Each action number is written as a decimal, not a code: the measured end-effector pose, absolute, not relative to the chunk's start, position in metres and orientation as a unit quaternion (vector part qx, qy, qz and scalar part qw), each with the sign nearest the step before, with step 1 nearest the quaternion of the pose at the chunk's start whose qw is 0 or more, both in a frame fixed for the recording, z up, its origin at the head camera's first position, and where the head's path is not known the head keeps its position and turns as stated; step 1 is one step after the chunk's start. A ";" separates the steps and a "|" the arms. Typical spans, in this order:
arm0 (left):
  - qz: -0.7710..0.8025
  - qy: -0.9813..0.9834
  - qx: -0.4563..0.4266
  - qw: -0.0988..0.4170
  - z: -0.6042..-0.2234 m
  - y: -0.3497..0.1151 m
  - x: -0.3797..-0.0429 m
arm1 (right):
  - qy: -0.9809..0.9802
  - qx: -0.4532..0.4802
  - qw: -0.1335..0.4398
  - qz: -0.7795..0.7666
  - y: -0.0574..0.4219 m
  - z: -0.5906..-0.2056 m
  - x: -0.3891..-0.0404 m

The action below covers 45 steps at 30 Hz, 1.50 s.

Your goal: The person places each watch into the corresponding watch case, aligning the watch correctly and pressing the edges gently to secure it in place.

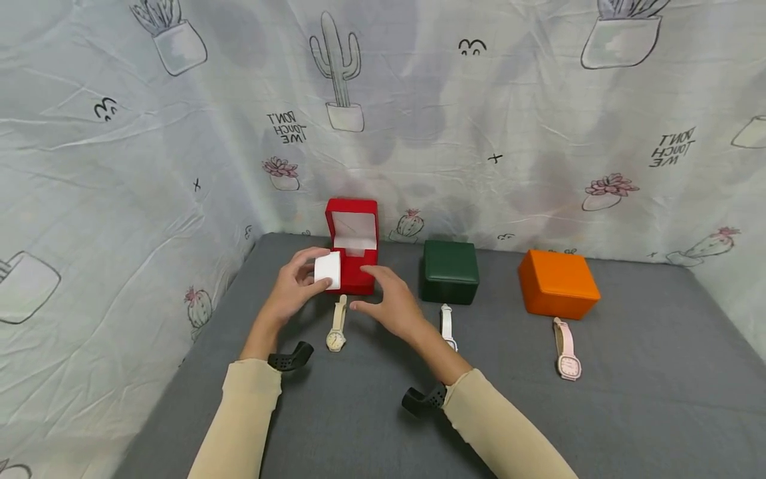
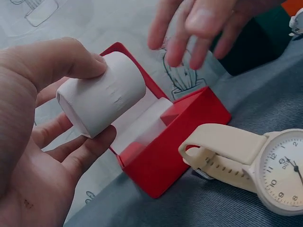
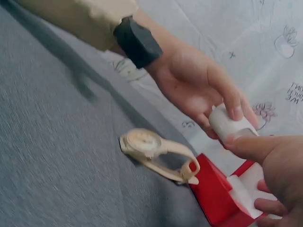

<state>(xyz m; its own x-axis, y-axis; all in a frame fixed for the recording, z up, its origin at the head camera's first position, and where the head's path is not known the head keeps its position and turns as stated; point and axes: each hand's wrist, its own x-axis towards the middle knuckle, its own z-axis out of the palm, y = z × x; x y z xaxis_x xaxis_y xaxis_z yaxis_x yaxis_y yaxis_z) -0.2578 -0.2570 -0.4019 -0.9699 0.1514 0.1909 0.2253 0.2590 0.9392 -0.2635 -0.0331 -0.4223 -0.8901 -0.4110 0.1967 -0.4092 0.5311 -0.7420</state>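
Note:
My left hand (image 1: 287,293) grips a white, rounded watch cushion (image 2: 106,92) between thumb and fingers, held above the front left of an open red watch box (image 1: 359,282). The box's lid stands up at the back, with a white lining inside it. To the right of the cushion hovers my right hand (image 1: 395,306), fingers spread and holding nothing. In the left wrist view its fingers (image 2: 199,33) are apart from the cushion. A cream watch (image 1: 336,336) with its strap buckled into a loop lies just in front of the red box.
Right of the red box stand a closed green box (image 1: 450,273) and a closed orange box (image 1: 559,285). A white watch (image 1: 447,322), partly hidden by my right forearm, and a pink watch (image 1: 567,356) lie before them. Printed cloth (image 1: 419,133) hangs behind the grey tabletop (image 1: 658,399).

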 end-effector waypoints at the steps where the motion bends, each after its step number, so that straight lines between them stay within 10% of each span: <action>1: -0.599 -0.791 -0.118 0.033 -0.405 -0.258 -0.259 | 0.873 -0.240 0.012 -0.425 -0.033 -0.422 -0.260; 17: -0.603 -0.782 -0.149 0.055 -0.417 -0.264 -0.266 | 0.855 -0.318 0.106 -0.396 -0.041 -0.440 -0.243; 45: -0.605 -0.780 -0.150 0.057 -0.425 -0.267 -0.265 | 0.875 -0.363 0.043 -0.318 -0.061 -0.461 -0.245</action>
